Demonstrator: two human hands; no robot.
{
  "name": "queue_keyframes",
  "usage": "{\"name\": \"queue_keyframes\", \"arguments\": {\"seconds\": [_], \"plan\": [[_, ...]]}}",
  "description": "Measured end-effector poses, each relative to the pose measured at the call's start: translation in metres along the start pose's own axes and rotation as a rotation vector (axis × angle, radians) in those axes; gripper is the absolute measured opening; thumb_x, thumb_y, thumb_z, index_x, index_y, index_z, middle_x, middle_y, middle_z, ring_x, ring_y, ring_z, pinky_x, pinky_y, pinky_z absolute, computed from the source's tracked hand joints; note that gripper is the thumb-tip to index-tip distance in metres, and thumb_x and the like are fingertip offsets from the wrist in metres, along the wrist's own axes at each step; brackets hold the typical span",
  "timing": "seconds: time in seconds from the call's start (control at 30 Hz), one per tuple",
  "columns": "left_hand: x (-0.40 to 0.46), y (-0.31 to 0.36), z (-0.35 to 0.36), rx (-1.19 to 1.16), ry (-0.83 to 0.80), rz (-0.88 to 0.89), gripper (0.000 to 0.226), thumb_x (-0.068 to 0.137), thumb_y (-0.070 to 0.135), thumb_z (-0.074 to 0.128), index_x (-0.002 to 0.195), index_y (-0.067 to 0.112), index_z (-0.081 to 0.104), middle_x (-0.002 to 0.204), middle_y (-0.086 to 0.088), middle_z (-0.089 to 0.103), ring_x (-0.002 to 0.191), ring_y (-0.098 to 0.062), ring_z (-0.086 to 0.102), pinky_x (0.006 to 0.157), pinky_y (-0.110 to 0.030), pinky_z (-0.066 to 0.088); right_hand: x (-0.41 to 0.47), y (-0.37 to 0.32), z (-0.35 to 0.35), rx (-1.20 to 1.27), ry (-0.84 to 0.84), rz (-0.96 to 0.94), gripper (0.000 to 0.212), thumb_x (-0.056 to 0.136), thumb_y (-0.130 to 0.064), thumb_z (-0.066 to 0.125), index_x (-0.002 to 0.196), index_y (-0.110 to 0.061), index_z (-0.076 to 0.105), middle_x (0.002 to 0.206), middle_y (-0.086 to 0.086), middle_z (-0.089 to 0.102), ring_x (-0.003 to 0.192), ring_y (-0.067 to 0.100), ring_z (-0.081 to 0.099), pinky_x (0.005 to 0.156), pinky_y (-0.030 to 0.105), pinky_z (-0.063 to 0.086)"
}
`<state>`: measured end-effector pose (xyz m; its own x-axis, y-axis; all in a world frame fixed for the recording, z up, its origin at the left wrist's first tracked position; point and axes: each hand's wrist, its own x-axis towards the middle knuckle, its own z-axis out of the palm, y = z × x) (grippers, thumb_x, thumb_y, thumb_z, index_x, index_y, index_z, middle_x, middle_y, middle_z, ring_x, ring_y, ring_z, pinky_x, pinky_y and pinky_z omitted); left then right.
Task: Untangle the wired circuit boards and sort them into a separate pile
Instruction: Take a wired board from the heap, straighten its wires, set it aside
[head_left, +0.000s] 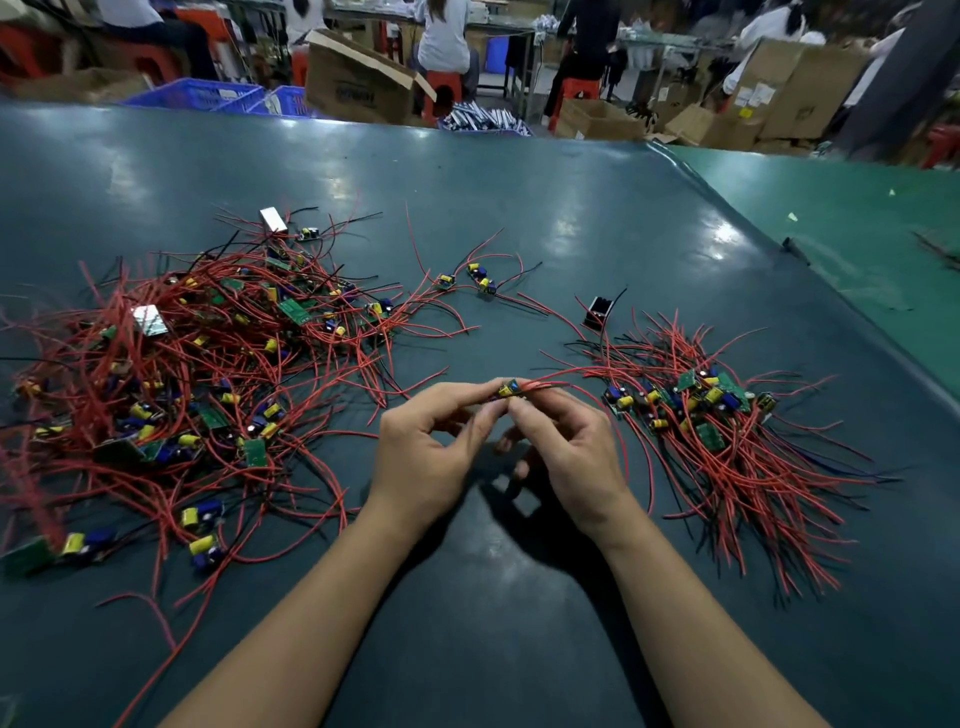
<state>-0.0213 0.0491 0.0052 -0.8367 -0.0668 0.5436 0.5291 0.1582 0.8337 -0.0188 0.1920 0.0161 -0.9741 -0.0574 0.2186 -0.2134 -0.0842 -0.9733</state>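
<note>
In the head view, my left hand (434, 441) and right hand (566, 447) both pinch one small circuit board (509, 389) above the table (519, 234). The sorted pile (717, 415) lies at 3 o'clock from it, the much bigger tangled heap (197, 364) at 9 o'clock. I judge that most work is left.

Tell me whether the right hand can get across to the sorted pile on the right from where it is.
Probably yes. The right hand pinches a small circuit board together with the left hand, and only bare mat and a few loose wires lie between it and the sorted pile.
</note>
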Motion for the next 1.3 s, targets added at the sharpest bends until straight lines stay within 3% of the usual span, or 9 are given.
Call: {"name": "queue_keyframes", "arguments": {"seconds": [0.17, 0.33, 0.53, 0.67, 0.8, 0.93, 1.0, 1.17, 1.3], "plan": [[0.003, 0.002, 0.003, -0.095, 0.024, -0.148, 0.017, 0.089, 0.005, 0.067, 0.096, 0.019, 0.074, 0.088, 0.007, 0.076, 0.076, -0.012, 0.073, 0.070, -0.020, 0.055, 0.002, -0.004, 0.002, -0.075, 0.101, -0.054, 0.019, 0.095, -0.009, 0.061, 0.096, -0.023, 0.074, 0.085, -0.012, 0.074, 0.062, 0.010, 0.067, 0.053, 0.022, 0.053], [0.005, 0.003, 0.000, -0.104, 0.046, -0.227, 0.013, 0.090, 0.002, 0.066, 0.096, 0.011, 0.072, 0.083, 0.002, 0.075, 0.069, -0.015, 0.071, 0.067, -0.021, 0.054, 0.004, -0.007, -0.007, 0.203, 0.209, 0.173, 0.019, 0.094, -0.022, 0.062, 0.092, -0.029, 0.080, 0.087, -0.003, 0.074, 0.059, 0.016, 0.067, 0.041, 0.022, 0.047], [-0.001, 0.005, 0.002, 0.028, -0.145, -0.204, 0.027, 0.077, 0.023, 0.081, 0.102, 0.017, 0.075, 0.086, 0.001, 0.074, 0.071, -0.022, 0.069, 0.067, -0.032, 0.057, 0.002, 0.001, -0.007, -0.058, 0.169, 0.058, 0.020, 0.092, -0.026, 0.067, 0.077, -0.020, 0.080, 0.065, 0.002, 0.069, 0.055, 0.015, 0.056, 0.052, 0.029, 0.046], [0.000, 0.003, -0.001, 0.059, -0.130, -0.200, 0.032, 0.072, 0.032, 0.083, 0.098, 0.014, 0.075, 0.079, 0.001, 0.073, 0.069, -0.014, 0.067, 0.067, -0.025, 0.055, 0.004, 0.001, -0.007, 0.108, 0.114, 0.113, 0.010, 0.089, -0.010, 0.069, 0.089, -0.016, 0.077, 0.075, 0.000, 0.073, 0.057, 0.007, 0.063, 0.050, 0.019, 0.049], [0.001, 0.002, 0.002, 0.043, -0.124, -0.241, 0.014, 0.081, 0.025, 0.079, 0.094, 0.018, 0.076, 0.080, 0.004, 0.074, 0.070, -0.011, 0.067, 0.066, -0.026, 0.053, 0.005, 0.001, -0.008, 0.097, 0.169, 0.123, 0.015, 0.092, -0.016, 0.067, 0.079, -0.013, 0.075, 0.070, 0.008, 0.071, 0.044, 0.016, 0.060, 0.041, 0.022, 0.047], [0.004, 0.003, 0.005, -0.072, -0.070, -0.313, 0.031, 0.074, 0.028, 0.079, 0.099, 0.016, 0.068, 0.078, -0.009, 0.073, 0.075, -0.022, 0.071, 0.068, -0.028, 0.054, 0.006, 0.001, -0.010, 0.090, 0.063, 0.133, 0.010, 0.094, -0.014, 0.063, 0.090, -0.014, 0.073, 0.074, 0.002, 0.070, 0.051, 0.011, 0.057, 0.043, 0.020, 0.046], [0.004, 0.003, 0.003, -0.126, -0.069, -0.314, 0.033, 0.071, 0.029, 0.079, 0.096, 0.012, 0.066, 0.079, -0.007, 0.073, 0.075, -0.018, 0.071, 0.068, -0.023, 0.054, 0.006, 0.001, -0.009, 0.047, 0.003, 0.143, 0.008, 0.093, -0.011, 0.064, 0.092, -0.013, 0.071, 0.073, -0.001, 0.070, 0.052, 0.008, 0.057, 0.045, 0.019, 0.046], [0.008, 0.003, 0.002, -0.093, 0.020, -0.337, 0.036, 0.074, 0.031, 0.076, 0.107, 0.019, 0.064, 0.083, -0.008, 0.069, 0.071, -0.012, 0.066, 0.064, -0.020, 0.052, 0.009, -0.007, -0.008, 0.130, 0.150, 0.246, 0.008, 0.092, -0.007, 0.063, 0.086, -0.011, 0.065, 0.064, 0.004, 0.069, 0.049, 0.012, 0.061, 0.044, 0.021, 0.049], [0.010, 0.000, 0.000, -0.088, 0.050, -0.379, 0.009, 0.086, 0.016, 0.072, 0.093, 0.018, 0.068, 0.081, -0.011, 0.071, 0.074, -0.023, 0.068, 0.066, -0.030, 0.053, 0.052, -0.026, -0.001, 0.353, 0.263, 0.275, 0.009, 0.096, -0.001, 0.054, 0.089, -0.006, 0.058, 0.058, 0.005, 0.067, 0.045, 0.012, 0.060, 0.045, 0.020, 0.050]]}}
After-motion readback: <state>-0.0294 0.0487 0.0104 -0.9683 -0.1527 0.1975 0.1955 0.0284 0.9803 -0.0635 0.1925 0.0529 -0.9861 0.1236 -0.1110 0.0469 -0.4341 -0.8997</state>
